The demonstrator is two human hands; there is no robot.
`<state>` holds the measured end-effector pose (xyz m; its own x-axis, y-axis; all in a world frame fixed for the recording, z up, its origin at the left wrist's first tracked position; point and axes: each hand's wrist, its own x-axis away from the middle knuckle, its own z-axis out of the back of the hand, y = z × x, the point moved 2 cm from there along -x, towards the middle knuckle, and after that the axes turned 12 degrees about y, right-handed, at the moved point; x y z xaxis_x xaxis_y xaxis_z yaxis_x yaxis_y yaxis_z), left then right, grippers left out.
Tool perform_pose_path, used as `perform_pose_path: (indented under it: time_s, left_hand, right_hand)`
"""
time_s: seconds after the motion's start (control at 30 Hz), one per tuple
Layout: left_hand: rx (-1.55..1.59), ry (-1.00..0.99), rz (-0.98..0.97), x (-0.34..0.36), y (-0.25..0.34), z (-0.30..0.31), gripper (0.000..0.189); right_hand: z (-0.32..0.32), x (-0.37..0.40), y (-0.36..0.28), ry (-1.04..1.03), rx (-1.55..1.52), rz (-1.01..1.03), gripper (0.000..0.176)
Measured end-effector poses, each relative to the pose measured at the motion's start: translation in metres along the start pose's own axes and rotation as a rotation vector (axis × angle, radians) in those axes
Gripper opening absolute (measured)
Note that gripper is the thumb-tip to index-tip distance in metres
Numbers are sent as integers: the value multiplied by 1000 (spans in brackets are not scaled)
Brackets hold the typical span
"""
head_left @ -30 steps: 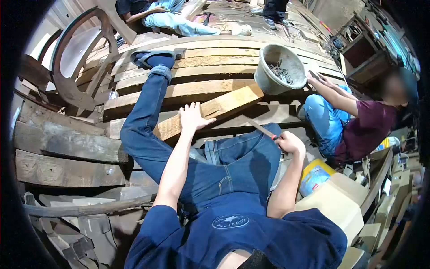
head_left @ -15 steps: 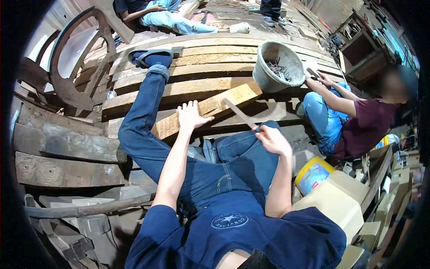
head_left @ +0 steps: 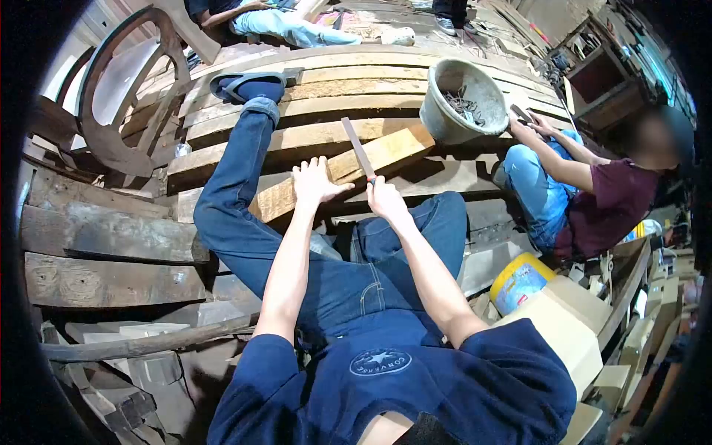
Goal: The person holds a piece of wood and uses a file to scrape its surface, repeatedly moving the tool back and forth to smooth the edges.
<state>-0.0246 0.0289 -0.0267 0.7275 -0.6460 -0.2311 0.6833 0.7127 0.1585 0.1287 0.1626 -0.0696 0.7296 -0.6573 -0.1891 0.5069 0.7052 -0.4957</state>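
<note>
My left hand (head_left: 314, 183) lies flat, fingers spread, on a pale wooden board (head_left: 348, 171) that rests slanted across my lap and the stacked planks. My right hand (head_left: 386, 199) grips the handle of a long flat metal file (head_left: 359, 149). The blade points up and away, lying across the board just right of my left hand. My left leg in blue jeans stretches over the planks, ending in a dark sandal (head_left: 245, 83).
A grey bucket (head_left: 460, 100) of metal bits stands on the planks at right. Beside it sits a person in a maroon shirt (head_left: 604, 211). A yellow tub (head_left: 518, 280) and cardboard boxes lie at my right. A curved wooden chair frame (head_left: 119, 89) stands at left.
My right hand has swung the file from beside my right knee leftward and up onto the board, next to my left hand. My left hand has stayed on the board.
</note>
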Motion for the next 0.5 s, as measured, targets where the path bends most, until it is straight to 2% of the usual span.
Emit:
perform_pose_path:
  time_s: [0.03,0.07,0.13,0.17,0.23,0.37,0.43,0.5]
  left_hand:
    - [-27,88,-20,2,1,0,109]
    - [6,-7,-4,-1,0,-2,109]
    - [19,-16,-5,0,-1,0,111]
    - [28,-18,-1,-1,-1,-1,111]
    - [-7,25,-12,1,-2,-7,111]
    - [-7,51,-26,-4,0,-12,110]
    - [-7,73,-30,-1,-3,-15,109]
    - [24,40,-10,-1,-4,-8,106]
  right_hand:
    - [3,4,1,33,4,14,32]
    - [7,13,4,21,13,-8,33]
    - [24,44,2,1,31,-45,33]
    - [34,60,-1,-114,37,-140,33]
    - [48,83,-10,-148,-13,-198,33]
    - [29,55,2,-147,5,-168,33]
    - [3,29,14,-9,-49,-46,33]
    - [-8,5,17,-19,-35,-62,32]
